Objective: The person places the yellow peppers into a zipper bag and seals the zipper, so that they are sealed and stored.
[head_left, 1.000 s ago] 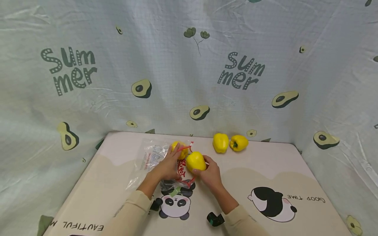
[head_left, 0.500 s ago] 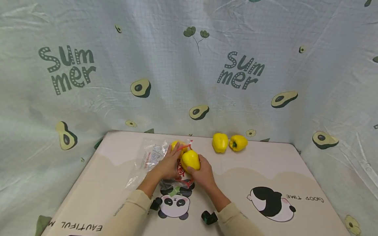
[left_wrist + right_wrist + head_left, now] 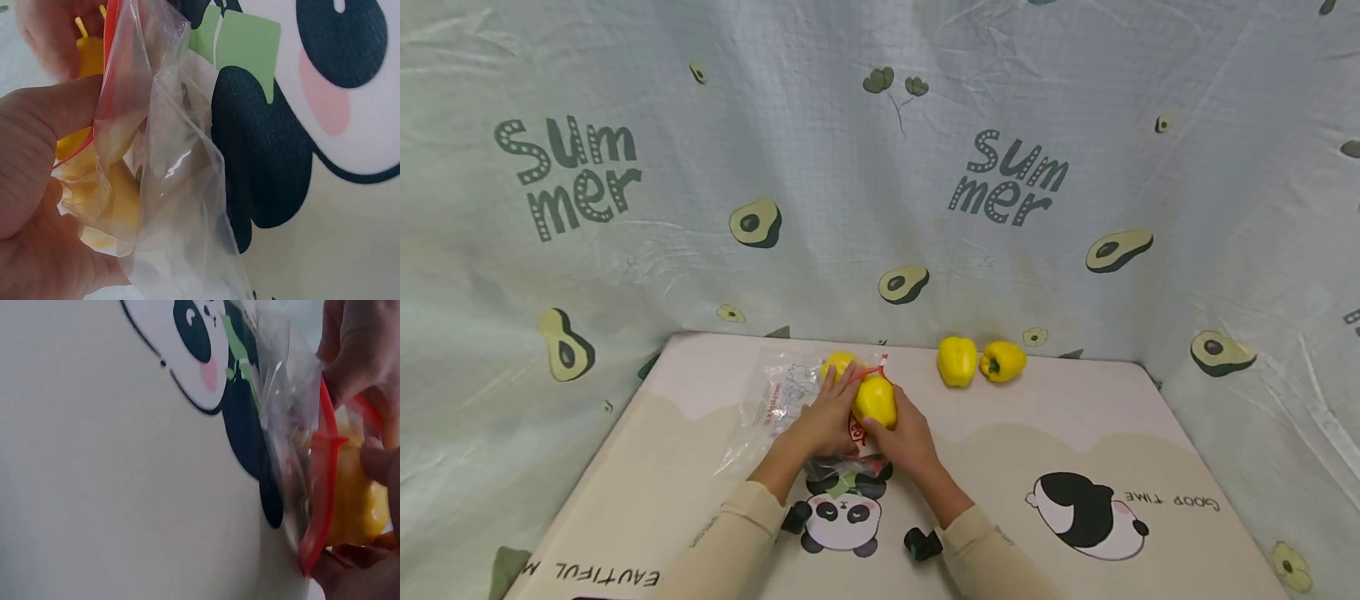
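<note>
In the head view, my right hand (image 3: 910, 429) grips a yellow bell pepper (image 3: 877, 402) at the red-edged mouth of a clear plastic bag (image 3: 775, 408). My left hand (image 3: 831, 421) holds that mouth, its thumb against the red edge (image 3: 111, 37) in the left wrist view. A second yellow bell pepper (image 3: 838, 364) lies at the bag's far side, partly behind my left fingers; it seems to be inside the bag. From the right wrist, the gripped pepper shows beside the red rim (image 3: 324, 494). Much of the bag's inside is hidden by my hands.
Two more yellow bell peppers, one upright (image 3: 957, 362) and one on its side (image 3: 1003, 362), stand near the table's back edge. The table (image 3: 1000, 500) carries printed pandas. A patterned curtain (image 3: 820, 150) hangs behind and along both sides.
My right hand has carried the pepper leftward to the bag's mouth, close to my left hand. The pepper at the bag's far side has shifted slightly left. My left hand has stayed nearly still.
</note>
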{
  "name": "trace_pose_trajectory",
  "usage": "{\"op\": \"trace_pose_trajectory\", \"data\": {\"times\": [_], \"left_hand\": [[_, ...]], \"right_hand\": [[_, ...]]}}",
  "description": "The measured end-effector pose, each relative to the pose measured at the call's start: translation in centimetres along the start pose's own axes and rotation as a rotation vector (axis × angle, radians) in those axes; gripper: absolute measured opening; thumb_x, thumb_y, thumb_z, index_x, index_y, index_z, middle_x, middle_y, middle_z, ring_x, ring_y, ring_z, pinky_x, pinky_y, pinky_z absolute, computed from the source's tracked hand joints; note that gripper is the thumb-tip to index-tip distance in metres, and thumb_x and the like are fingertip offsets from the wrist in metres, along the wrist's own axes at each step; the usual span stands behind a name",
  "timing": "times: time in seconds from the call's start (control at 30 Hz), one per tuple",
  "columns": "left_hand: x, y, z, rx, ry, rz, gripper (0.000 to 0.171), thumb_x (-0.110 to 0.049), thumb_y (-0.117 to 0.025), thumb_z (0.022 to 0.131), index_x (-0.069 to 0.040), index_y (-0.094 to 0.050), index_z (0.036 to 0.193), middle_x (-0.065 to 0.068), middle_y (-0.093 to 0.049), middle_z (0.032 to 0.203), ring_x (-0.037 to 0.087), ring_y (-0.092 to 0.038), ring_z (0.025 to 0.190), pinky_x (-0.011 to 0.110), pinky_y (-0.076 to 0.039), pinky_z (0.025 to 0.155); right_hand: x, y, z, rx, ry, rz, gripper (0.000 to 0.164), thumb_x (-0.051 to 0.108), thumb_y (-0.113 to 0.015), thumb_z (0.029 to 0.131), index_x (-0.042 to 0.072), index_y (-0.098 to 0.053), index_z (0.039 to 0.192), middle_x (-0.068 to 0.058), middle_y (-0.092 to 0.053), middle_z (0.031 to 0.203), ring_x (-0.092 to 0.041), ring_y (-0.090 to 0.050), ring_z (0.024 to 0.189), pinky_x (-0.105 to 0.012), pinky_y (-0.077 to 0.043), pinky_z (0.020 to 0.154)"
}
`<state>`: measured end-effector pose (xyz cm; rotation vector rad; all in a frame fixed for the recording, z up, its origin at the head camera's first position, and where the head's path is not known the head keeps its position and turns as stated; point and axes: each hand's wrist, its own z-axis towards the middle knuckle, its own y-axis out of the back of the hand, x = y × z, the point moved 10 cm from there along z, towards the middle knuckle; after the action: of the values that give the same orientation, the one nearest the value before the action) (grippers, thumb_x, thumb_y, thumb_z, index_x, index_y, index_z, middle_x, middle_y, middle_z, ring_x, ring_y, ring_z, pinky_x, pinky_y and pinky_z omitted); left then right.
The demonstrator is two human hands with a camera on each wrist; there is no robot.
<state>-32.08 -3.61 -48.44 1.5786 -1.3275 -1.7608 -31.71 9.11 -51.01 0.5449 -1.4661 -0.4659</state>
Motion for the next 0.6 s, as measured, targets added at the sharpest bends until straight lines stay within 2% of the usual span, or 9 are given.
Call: {"op": "trace_pose_trajectory", "data": {"times": [0.17,0.3,0.43,0.53,0.6], "left_hand": [[0.27,-0.12,0.13,0.005,0.014,-0.001,0.118,-0.012,-0.093,0.072,-0.016,-0.023,0.167,0.000,-0.002,0.179,0.039,0.002,0.165,0.089,-0.025,0.107],[0.52,-0.28,0.31,0.004,0.029,0.013,0.120,-0.014,-0.094,0.072,-0.018,-0.021,0.168,-0.001,0.000,0.179,0.037,0.003,0.165,0.087,-0.024,0.109],[0.42,-0.46,0.46,0.010,0.033,0.013,0.121,-0.014,-0.094,0.072,-0.018,-0.021,0.168,-0.001,0.000,0.179,0.037,0.003,0.165,0.087,-0.023,0.110],[0.29,-0.52,0.49,0.009,0.033,0.013,0.120,-0.015,-0.095,0.072,-0.017,-0.022,0.167,-0.001,-0.001,0.179,0.036,0.002,0.165,0.087,-0.022,0.110],[0.24,-0.58,0.48,0.010,0.036,0.016,0.120,-0.015,-0.095,0.072,-0.017,-0.023,0.167,-0.001,-0.001,0.179,0.036,0.002,0.165,0.087,-0.022,0.111]], "right_hand": [[-0.58,0.05,0.08,0.031,-0.037,0.061,0.077,0.016,-0.082,0.083,0.003,-0.040,0.147,-0.021,-0.058,0.146,-0.038,-0.060,0.131,-0.057,-0.046,0.117],[-0.21,0.04,0.26,0.037,0.005,0.026,0.071,0.015,-0.075,0.093,0.000,-0.041,0.153,-0.020,-0.056,0.151,-0.037,-0.058,0.134,-0.056,-0.043,0.120],[0.26,0.09,0.51,0.027,0.059,-0.047,0.070,0.015,-0.067,0.101,0.007,-0.035,0.162,-0.016,-0.054,0.157,-0.035,-0.056,0.139,-0.053,-0.040,0.123],[0.09,-0.05,0.59,0.042,0.058,-0.055,0.072,0.017,-0.067,0.101,0.010,-0.031,0.164,-0.017,-0.052,0.158,-0.036,-0.055,0.142,-0.053,-0.039,0.124],[-0.32,-0.08,0.52,0.053,0.036,-0.022,0.073,0.015,-0.071,0.098,0.007,-0.033,0.160,-0.021,-0.052,0.157,-0.037,-0.055,0.142,-0.054,-0.040,0.123]]}}
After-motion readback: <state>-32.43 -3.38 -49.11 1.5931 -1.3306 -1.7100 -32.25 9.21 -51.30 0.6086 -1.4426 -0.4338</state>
